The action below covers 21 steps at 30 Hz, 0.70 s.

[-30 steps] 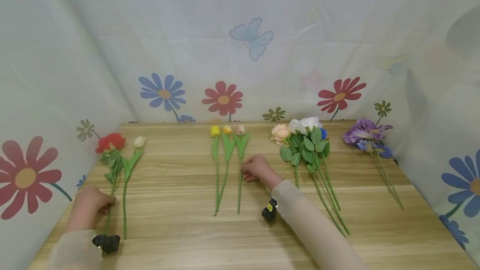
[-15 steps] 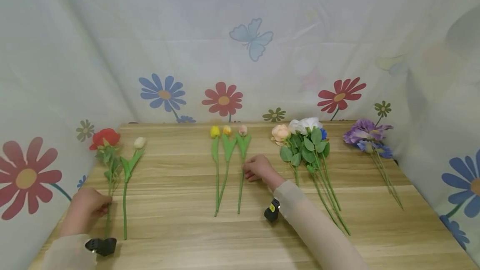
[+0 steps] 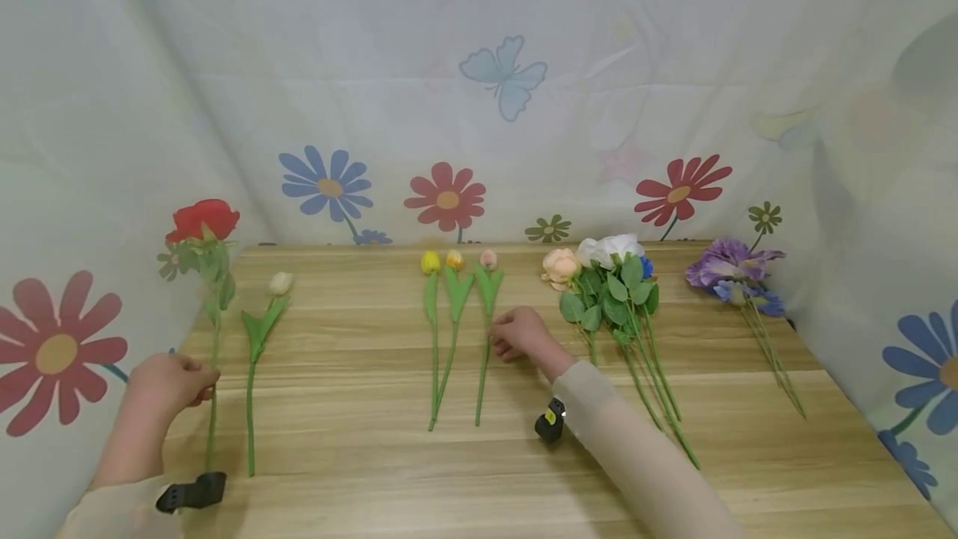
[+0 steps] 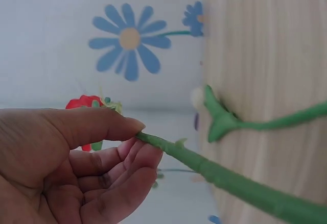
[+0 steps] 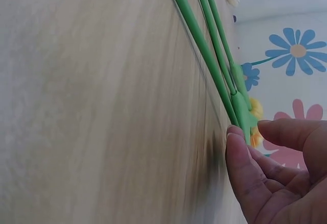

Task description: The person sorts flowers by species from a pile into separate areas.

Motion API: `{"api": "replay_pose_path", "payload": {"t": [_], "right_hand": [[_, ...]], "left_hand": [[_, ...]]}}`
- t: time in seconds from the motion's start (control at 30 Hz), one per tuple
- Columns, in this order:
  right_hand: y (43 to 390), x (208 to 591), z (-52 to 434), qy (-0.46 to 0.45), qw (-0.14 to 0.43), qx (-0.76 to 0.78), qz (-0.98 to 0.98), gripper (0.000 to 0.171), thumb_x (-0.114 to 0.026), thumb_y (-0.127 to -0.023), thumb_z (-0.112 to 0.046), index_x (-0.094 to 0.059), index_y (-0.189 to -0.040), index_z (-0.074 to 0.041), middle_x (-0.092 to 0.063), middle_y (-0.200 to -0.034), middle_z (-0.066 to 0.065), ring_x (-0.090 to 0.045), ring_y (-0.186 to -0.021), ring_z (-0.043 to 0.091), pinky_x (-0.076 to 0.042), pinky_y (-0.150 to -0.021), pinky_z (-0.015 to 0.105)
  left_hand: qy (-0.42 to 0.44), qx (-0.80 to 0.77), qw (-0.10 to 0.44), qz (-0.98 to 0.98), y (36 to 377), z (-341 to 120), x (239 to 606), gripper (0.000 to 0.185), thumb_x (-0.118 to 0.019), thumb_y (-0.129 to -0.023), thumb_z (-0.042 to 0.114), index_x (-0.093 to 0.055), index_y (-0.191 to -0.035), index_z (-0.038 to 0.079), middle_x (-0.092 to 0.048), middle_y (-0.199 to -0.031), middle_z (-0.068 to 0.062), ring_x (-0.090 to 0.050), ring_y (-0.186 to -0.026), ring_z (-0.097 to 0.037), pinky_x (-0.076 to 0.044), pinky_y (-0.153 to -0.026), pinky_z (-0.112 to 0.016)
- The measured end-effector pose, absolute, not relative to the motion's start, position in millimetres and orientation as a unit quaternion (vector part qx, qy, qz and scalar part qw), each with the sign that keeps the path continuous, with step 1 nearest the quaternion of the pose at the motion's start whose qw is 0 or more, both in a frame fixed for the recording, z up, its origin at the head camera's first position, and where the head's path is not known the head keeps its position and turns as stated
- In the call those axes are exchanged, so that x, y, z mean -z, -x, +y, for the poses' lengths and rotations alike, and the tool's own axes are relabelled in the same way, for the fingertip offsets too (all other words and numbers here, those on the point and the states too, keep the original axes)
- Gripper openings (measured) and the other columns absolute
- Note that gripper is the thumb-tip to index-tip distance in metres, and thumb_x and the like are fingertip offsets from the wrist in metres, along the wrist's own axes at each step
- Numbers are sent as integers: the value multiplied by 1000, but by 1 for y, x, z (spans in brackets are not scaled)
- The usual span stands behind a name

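At the left of the head view my left hand [image 3: 170, 385] pinches the stem of a red rose [image 3: 204, 221] between thumb and fingers. The rose stands tilted up off the table, its bloom above the back edge. Beside it lies a white tulip [image 3: 258, 335]. My right hand [image 3: 521, 335] is low over the table at the stem of a pink tulip [image 3: 488, 285]. In the right wrist view a fingertip meets that stem, while the thumb [image 5: 286, 132] stands apart from the fingers. A yellow tulip [image 3: 430, 298] and an orange-yellow tulip [image 3: 456, 294] lie to its left.
Right of my right hand lie a peach flower [image 3: 560, 266], white flowers [image 3: 609, 250] and a bit of blue, with crossing stems. Farther right are purple [image 3: 726, 263] and blue flowers [image 3: 763, 302]. A printed cloth [image 3: 374, 90] walls in the wooden table [image 3: 344, 456].
The red rose has been lifted by my left hand, its bloom rising and shifting slightly left. The pink tulip's head and my right hand have shifted a little to the right.
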State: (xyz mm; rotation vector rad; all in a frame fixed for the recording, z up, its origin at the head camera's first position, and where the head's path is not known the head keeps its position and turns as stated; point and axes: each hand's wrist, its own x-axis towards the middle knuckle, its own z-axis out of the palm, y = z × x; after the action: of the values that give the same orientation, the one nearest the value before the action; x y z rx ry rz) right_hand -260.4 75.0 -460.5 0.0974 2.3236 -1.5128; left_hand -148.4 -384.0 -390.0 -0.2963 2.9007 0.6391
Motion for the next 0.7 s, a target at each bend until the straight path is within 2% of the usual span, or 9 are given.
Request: {"api": "replay_pose_path", "payload": {"t": [0.07, 0.3, 0.47, 0.6, 0.7], "right_hand": [[259, 459, 75, -41, 182, 531, 826, 27, -62, -97, -6, -69, -118, 9, -74, -82, 15, -67, -66, 14, -63, -64, 28], [248, 446, 76, -34, 165, 519, 838, 26, -61, -99, -8, -69, -119, 7, -71, -84, 13, -64, -65, 13, -61, -61, 25], [243, 433, 83, 7, 131, 509, 851, 26, -63, -100, -12, -69, -120, 4, -74, -100, 21, -70, -74, 19, -63, -68, 32], [239, 423, 90, 52, 101, 517, 848, 28, -62, -102, -14, -67, -123, 3, -71, -113, 26, -73, -89, 30, -64, -76, 38], [235, 416, 96, 85, 83, 521, 845, 28, -61, -102, -15, -66, -122, 4, -70, -115, 28, -72, -93, 34, -64, -77, 36]], "left_hand": [[89, -216, 63, 970, 146, -376, 383, 38, -54, -99, 20, -65, -64, 8, -65, -62, 3, -54, -66, -13, -37, -63, -30], [61, -247, 27, 967, 146, -344, 368, 27, -55, -97, 18, -73, -88, -2, -69, -67, 4, -56, -68, -10, -41, -62, -28], [44, -253, 20, 966, 148, -324, 366, 28, -55, -98, 18, -73, -90, -1, -70, -71, 0, -57, -69, -12, -42, -60, -29], [39, -277, 36, 959, 152, -310, 367, 34, -56, -102, 21, -71, -107, -9, -76, -80, -8, -68, -76, -16, -55, -67, -35], [42, -297, 45, 953, 153, -300, 367, 36, -57, -103, 23, -68, -115, -9, -78, -85, -10, -74, -83, -23, -60, -76, -43]]}}
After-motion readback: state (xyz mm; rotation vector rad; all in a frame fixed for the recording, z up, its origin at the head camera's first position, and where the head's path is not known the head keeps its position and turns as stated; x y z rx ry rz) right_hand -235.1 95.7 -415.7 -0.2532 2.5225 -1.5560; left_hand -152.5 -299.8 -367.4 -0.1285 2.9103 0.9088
